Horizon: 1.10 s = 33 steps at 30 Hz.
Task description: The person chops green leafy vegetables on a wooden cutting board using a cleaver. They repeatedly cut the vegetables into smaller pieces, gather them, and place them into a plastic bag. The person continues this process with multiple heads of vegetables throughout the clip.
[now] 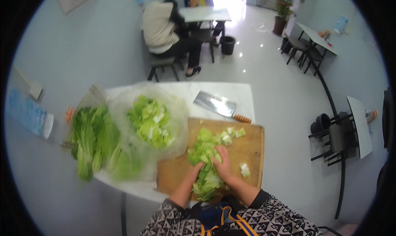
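Observation:
A heap of cut lettuce (204, 154) lies on a wooden cutting board (247, 155). My left hand (195, 171) presses its left side, with the fingers mostly hidden in the leaves. Across from it, my right hand (224, 163) cups the right side, thumb and fingers spread over the heap. More lettuce leaves (208, 186) lie between my wrists. Small pale stem pieces (227, 136) sit beyond the heap, and another stem piece (244, 170) is right of my right hand. Behind the board lies a cleaver (213, 102) with a ridged wooden handle.
Left of the board, an open clear plastic bag (179, 107) holds chopped lettuce (151, 121). Whole leafy heads (92, 140) lie at the left end of the white table (176, 87). Two people sit at a farther table (205, 14). Stools (336, 138) line the right side.

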{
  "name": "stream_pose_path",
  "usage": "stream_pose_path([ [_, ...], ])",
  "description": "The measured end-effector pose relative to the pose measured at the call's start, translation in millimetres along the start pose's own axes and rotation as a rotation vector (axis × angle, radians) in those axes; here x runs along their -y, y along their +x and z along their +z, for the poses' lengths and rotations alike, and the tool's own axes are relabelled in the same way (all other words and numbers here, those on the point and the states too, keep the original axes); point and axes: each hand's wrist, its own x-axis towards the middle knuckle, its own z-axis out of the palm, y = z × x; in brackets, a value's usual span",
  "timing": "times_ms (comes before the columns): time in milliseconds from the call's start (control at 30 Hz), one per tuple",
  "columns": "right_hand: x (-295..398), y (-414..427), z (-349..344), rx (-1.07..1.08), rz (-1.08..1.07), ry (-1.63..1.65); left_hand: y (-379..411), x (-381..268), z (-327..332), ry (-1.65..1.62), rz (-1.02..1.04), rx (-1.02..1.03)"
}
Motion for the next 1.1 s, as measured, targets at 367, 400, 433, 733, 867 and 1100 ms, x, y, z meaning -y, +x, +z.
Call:
stream_pose_path([
  [367, 55, 4, 34, -0.29, 0.062, -0.032, -12, -52, 13, -0.441, 0.001, 0.296],
  [400, 72, 9, 35, -0.315, 0.029, -0.057, -16, -63, 12, -0.493, -0.015, 0.349],
  [433, 89, 17, 37, -0.34, -0.01, -0.077, -21, -79, 10, -0.486, 0.012, 0.362],
  [733, 216, 115, 125, -0.261, -0.368, 0.007, -34, -205, -82, -0.537, 0.272, 0.215],
  [867, 213, 167, 189, -0.115, -0.353, 0.14, -6, -239, -128, -0.567, 0.47, 0.094],
  [1100, 114, 206, 198, 0.068, -0.129, -0.36, 66, -230, -155, 0.312, 0.603, -0.267],
])
